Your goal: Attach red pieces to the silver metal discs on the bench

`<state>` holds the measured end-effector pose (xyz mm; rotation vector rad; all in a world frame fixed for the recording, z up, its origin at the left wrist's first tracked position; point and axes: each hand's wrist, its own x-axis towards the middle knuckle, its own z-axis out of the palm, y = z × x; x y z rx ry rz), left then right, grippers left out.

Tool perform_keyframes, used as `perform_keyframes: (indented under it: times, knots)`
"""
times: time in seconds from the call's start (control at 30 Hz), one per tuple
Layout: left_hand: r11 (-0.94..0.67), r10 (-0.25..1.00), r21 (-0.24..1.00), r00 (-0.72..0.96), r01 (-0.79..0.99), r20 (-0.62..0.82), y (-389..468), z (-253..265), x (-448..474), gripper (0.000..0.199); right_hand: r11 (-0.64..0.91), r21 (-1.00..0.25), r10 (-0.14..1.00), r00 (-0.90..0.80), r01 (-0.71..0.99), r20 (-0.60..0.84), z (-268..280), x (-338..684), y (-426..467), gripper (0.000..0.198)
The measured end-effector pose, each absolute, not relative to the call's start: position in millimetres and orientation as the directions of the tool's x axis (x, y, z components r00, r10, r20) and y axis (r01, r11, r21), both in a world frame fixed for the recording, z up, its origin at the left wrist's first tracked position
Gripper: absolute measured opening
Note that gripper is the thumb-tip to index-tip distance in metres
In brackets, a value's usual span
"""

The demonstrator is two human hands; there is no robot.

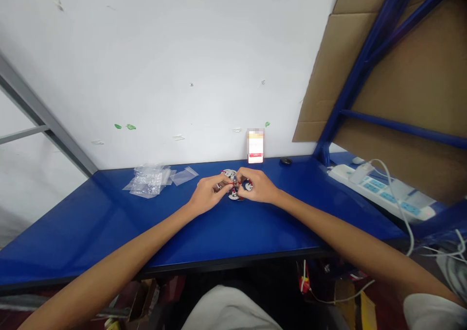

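Observation:
Both my hands meet over the middle of the blue table (91, 223). My left hand (207, 194) and my right hand (257, 185) are closed together on a small pile of round red, white and black badges (233, 184). The fingers hide most of the badges, and how many there are cannot be told. A heap of small clear plastic bags (151, 180) lies on the table to the left of my left hand, apart from it.
A phone (255, 147) stands upright against the white wall behind the hands. A small black round thing (286, 161) lies beside it. A white power strip (383, 194) with cables sits on a blue shelf at right. Cardboard lines the blue rack (365, 53) above it.

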<state>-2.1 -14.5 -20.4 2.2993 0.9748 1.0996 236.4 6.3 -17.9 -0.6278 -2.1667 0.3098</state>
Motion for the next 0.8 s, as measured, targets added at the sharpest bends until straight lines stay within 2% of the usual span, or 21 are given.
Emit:
perform_keyframes:
  times: [0.17,0.33,0.4,0.53,0.57,0.7,0.8]
  knots:
    - [-0.674,0.736,0.590,0.474,0.444,0.484,-18.5,-16.9,-1.0,0.021,0.869,-0.327,0.491,-0.571,0.371,0.657,-14.8,236.6,2.2,0.015]
    - [-0.619,0.781,0.656,0.426,0.433,0.456,-18.2,-17.7,-2.5,0.015,0.861,-0.372,0.508,-0.604,0.346,0.615,-8.9,239.5,0.1,0.013]
    - [-0.592,0.802,0.683,0.401,0.428,0.443,-16.9,-17.2,-3.6,0.013,0.844,-0.433,0.528,-0.627,0.315,0.573,-6.1,241.0,-0.2,0.025]
    - [-0.574,0.816,0.672,0.397,0.468,0.421,-13.8,-15.3,-4.8,0.012,0.811,-0.477,0.567,-0.651,0.338,0.504,-4.7,240.7,0.2,0.069]
    - [-0.584,0.809,0.655,0.407,0.480,0.423,-13.3,-15.1,-4.7,0.011,0.813,-0.460,0.569,-0.653,0.357,0.499,-5.2,239.7,0.0,0.071]
    - [-0.608,0.792,0.618,0.437,0.498,0.427,-13.4,-15.5,-3.6,0.008,0.829,-0.383,0.558,-0.643,0.408,0.524,-7.8,234.6,-2.3,0.052]
    - [-0.582,0.810,0.648,0.428,0.491,0.402,-12.7,-14.2,-5.0,0.009,0.828,-0.408,0.560,-0.602,0.385,0.569,-10.4,232.8,-1.2,0.054]
